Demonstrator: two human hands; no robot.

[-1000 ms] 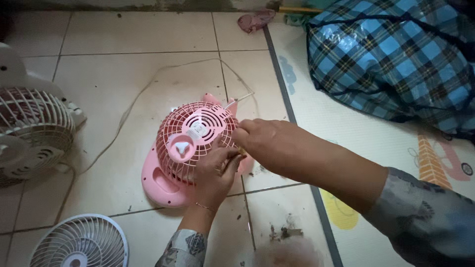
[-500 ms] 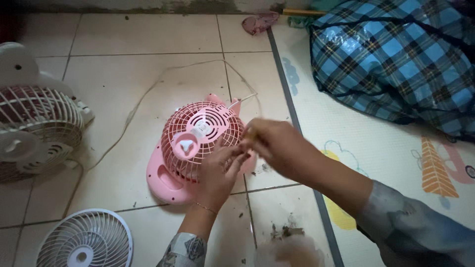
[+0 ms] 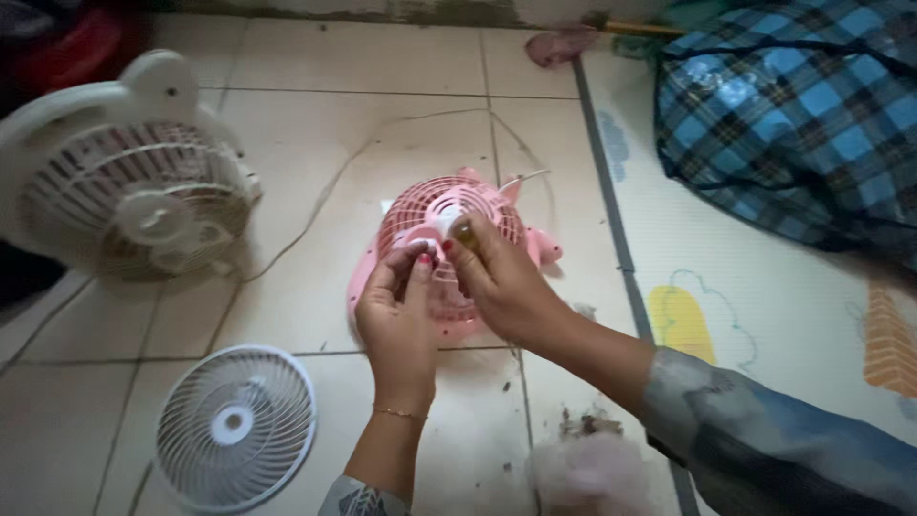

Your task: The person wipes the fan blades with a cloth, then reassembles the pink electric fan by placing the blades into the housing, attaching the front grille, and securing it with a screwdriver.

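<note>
A small pink plastic fan lies on the tiled floor, mid-view. The left hand and right hand meet over its grille, side by side. To its left, farther back, lies a larger white plastic fan. A loose round white fan grille lies nearer, left of the left forearm. On the patterned play mat to the right, at the back, sits a blue checked woven bag.
</note>
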